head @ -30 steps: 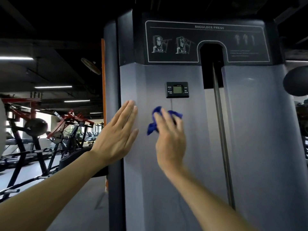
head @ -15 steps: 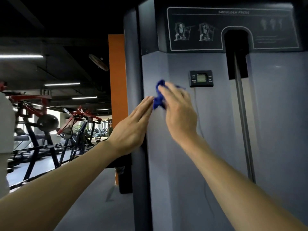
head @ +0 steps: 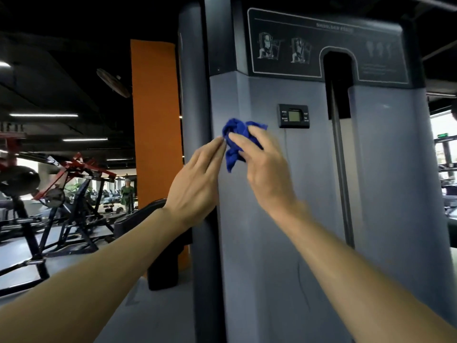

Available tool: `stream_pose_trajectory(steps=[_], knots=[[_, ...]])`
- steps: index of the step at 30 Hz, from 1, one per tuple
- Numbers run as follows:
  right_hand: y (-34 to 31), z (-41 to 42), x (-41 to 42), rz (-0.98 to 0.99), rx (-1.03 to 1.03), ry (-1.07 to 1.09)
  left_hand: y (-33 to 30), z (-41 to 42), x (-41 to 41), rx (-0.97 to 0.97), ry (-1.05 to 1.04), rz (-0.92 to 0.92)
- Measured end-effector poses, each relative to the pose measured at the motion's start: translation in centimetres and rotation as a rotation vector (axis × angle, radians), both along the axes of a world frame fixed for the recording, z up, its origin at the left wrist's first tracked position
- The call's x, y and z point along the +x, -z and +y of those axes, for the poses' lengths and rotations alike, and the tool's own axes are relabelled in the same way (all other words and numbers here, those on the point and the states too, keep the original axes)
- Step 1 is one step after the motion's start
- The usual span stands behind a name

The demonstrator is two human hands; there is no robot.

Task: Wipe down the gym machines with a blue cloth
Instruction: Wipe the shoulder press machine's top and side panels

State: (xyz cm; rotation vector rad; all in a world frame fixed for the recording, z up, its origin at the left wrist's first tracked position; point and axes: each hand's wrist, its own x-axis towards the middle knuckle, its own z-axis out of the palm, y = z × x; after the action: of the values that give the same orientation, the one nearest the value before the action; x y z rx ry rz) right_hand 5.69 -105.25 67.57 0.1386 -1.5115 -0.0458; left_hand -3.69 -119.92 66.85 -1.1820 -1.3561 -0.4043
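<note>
**Wiping the shroud's left edge**

Your right hand pinches the bunched blue cloth against the shoulder press machine, at 8 o'clock from the display. Your left hand, fingers straight, braces the corner. Flatten the cloth; use long overlapping strokes.

Head view, close to grey machine panel, facing forward, edges perhaps blurred
</note>
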Motion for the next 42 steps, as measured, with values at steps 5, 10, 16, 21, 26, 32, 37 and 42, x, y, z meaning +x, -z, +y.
stream_pose_trajectory(steps=[5, 10, 16, 21, 26, 32, 37, 42], knots=[[9.6, 2.4, 1.6, -0.056, 0.079, 0.033, 0.5, 1.7, 1.6, 0.075, -0.084, 0.021], [2.1, 3.7, 2.2, -0.059, -0.039, 0.136, 0.2, 3.8, 3.1, 0.109, -0.149, 0.062], [0.3, 4.9, 2.1, -0.022, -0.051, 0.225, 1.8, 6.5, 4.3, 0.178, -0.178, -0.069], [6.8, 6.2, 3.0, -0.151, -0.037, 0.182, 2.5, 6.7, 3.8, 0.153, -0.187, -0.021], [0.3, 6.4, 4.0, -0.104, 0.015, 0.326, 2.8, 6.8, 4.1, 0.070, -0.211, 0.121], [5.3, 7.6, 3.1, -0.034, 0.008, 0.240, 2.8, 6.6, 3.9, -0.020, -0.239, 0.247], [8.7, 9.9, 4.5, -0.140, 0.110, 0.267, 2.4, 6.7, 3.8, -0.127, -0.271, 0.290], [-0.6, 10.7, 4.7, -0.052, -0.061, 0.235, 2.2, 6.7, 4.0, -0.199, -0.262, 0.332]])
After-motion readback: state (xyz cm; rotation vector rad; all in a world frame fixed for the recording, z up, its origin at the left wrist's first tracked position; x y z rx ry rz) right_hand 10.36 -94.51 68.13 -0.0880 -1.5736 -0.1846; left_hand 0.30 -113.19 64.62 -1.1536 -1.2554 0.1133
